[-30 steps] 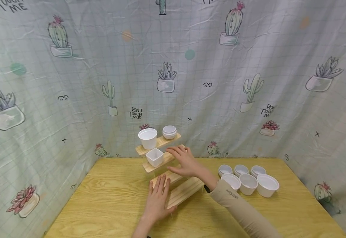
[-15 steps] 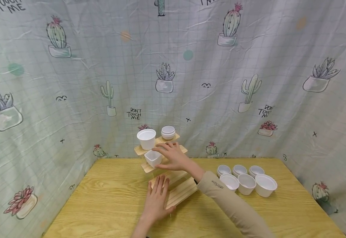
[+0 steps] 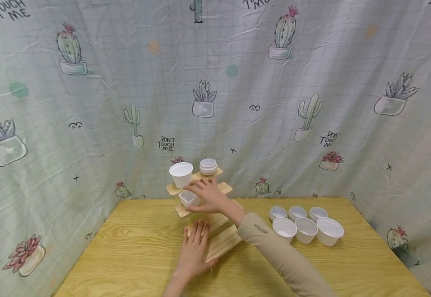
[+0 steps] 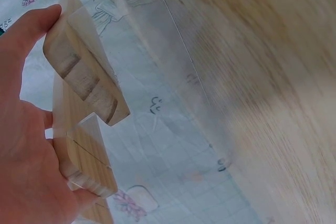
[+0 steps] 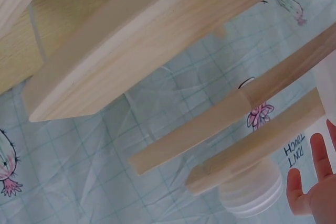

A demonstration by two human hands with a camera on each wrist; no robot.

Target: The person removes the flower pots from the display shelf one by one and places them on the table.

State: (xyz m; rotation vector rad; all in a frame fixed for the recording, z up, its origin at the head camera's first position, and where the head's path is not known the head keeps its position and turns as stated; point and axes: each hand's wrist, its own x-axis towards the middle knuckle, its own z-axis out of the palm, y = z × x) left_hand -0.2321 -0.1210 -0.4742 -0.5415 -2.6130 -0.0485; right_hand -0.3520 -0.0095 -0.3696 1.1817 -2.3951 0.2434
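Note:
A tiered wooden stand (image 3: pixel 223 243) with stepped slats stands mid-table. My left hand (image 3: pixel 194 255) holds its lower steps at the left end, fingers spread over one slat and thumb at the bottom slat's edge. In the left wrist view the thumb (image 4: pixel 39 22) presses on a slat end (image 4: pixel 86 74). My right hand (image 3: pixel 209 196) grips a small square white pot (image 3: pixel 187 199) on the second slat from the top, partly covering it. On the top slat are a larger round white pot (image 3: pixel 181 176) and a small ribbed one (image 3: pixel 208 166), also in the right wrist view.
Several round white pots stand in two rows on the table's right side, a large one (image 3: pixel 329 232) at the front right. The right sleeve (image 3: pixel 271 243) passes just before them. A cactus-print curtain (image 3: pixel 215 136) hangs behind and beside the wooden table (image 3: pixel 126 247).
My right hand has moved left along the second slat, from beside the square pot to around it. The left hand stays on the stand. The head view has shifted slightly.

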